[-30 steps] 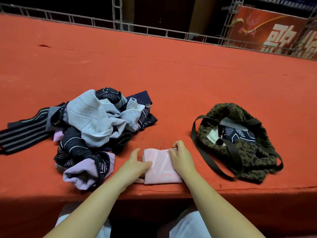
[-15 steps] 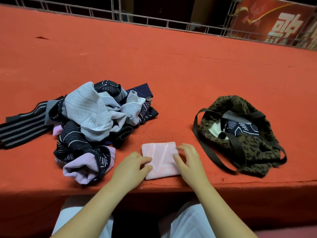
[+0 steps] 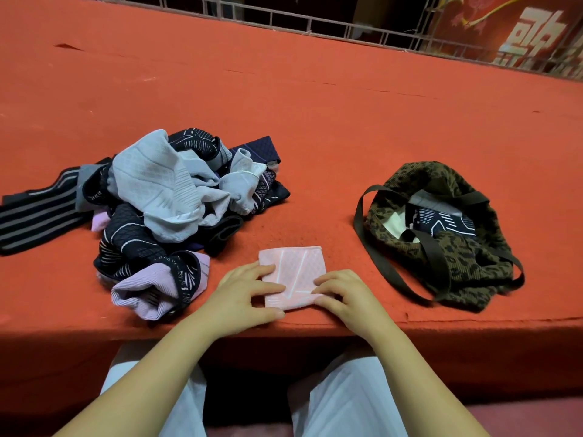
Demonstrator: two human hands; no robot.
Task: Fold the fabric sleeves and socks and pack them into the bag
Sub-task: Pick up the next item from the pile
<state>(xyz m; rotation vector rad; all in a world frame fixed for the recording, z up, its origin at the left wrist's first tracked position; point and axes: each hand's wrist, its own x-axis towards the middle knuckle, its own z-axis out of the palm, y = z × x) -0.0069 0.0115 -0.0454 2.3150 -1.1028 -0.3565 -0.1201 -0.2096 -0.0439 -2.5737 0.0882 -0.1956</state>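
A pink fabric piece (image 3: 295, 267), folded into a small square, lies flat near the front edge of the red surface. My left hand (image 3: 241, 294) rests on its left side with the fingers laid across it. My right hand (image 3: 342, 294) presses its lower right corner with the fingertips. To the left is a loose pile of sleeves and socks (image 3: 157, 209) in grey, black, navy and lilac. At the right lies a leopard-print bag (image 3: 454, 257) with dark straps, open at the top, with a black patterned piece (image 3: 444, 222) inside it.
The red carpeted surface (image 3: 315, 121) stretches far back to a metal railing (image 3: 315, 23). Its front edge runs just under my hands. A striped black sleeve (image 3: 34, 216) trails off the pile to the far left. My white-trousered knees show below.
Both hands slid toward me along the pink piece, from its far corners to its near half. The piece now lies flat and square.
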